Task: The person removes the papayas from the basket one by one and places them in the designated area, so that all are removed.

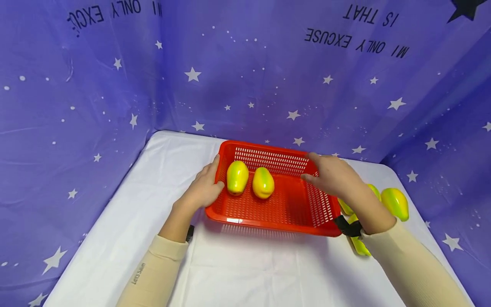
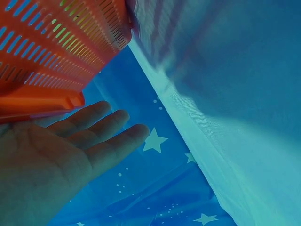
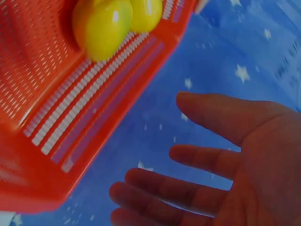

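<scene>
A red plastic basket (image 1: 285, 194) with slotted walls holds two glossy yellow-green fruits, papaya- or mango-like: a left fruit (image 1: 237, 178) and a right fruit (image 1: 263, 183). At the basket's left end, my left hand (image 1: 204, 186) grips the rim, thumb on the inner side. In the left wrist view its other fingers (image 2: 115, 141) stretch out straight beneath the basket (image 2: 51, 104). My right hand (image 1: 333, 174) hovers over the basket's right end with fingers spread. The right wrist view shows that hand (image 3: 235, 165) apart from the rim, holding nothing.
More yellow-green fruits, among them one fruit (image 1: 395, 203), lie right of the basket, partly hidden by the right forearm. A white cloth (image 1: 245, 273) covers the table. Purple star-printed curtains (image 1: 238, 55) stand behind and along both sides.
</scene>
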`<state>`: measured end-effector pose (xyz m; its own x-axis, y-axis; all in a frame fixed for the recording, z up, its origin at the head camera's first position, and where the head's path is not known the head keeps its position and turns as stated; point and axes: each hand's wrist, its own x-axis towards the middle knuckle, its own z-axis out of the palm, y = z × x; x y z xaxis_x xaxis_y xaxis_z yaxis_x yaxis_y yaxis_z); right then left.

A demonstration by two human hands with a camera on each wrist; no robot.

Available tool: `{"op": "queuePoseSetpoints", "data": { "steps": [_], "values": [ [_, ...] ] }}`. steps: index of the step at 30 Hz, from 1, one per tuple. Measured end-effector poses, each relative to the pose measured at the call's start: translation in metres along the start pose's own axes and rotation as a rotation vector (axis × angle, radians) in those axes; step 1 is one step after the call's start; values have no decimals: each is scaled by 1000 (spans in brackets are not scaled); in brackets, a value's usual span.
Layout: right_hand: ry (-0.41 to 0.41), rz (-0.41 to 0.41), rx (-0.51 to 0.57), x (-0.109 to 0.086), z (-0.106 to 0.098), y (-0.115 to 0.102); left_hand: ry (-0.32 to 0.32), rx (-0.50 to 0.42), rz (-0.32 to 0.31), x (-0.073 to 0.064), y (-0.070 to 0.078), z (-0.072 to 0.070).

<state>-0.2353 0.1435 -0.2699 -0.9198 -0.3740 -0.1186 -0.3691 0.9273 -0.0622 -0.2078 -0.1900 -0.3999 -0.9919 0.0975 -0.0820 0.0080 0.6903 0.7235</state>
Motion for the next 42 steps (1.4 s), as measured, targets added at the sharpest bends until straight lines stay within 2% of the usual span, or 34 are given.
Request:
{"op": "queuePoseSetpoints", "data": {
  "steps": [7,9,12,22,26,36,42],
  "values": [
    [-18,-321,-104,38,19,-24,-2,6,-7,-1,1,5],
    [-32,-379,-140,47,26,-29,4,7,-7,-1,0,3],
    [-52,-424,-166,59,37,-34,16,5,-2,-2,-1,0],
    [-99,-530,-254,72,73,-43,12,5,-9,-4,-1,3],
    [-103,-514,-273,75,80,-46,16,2,-9,-5,0,2],
    [23,-516,-351,75,90,-45,13,4,-10,-2,0,2],
    [-30,-500,-295,74,92,-44,17,-1,-1,-1,-2,3]
  ]
}}
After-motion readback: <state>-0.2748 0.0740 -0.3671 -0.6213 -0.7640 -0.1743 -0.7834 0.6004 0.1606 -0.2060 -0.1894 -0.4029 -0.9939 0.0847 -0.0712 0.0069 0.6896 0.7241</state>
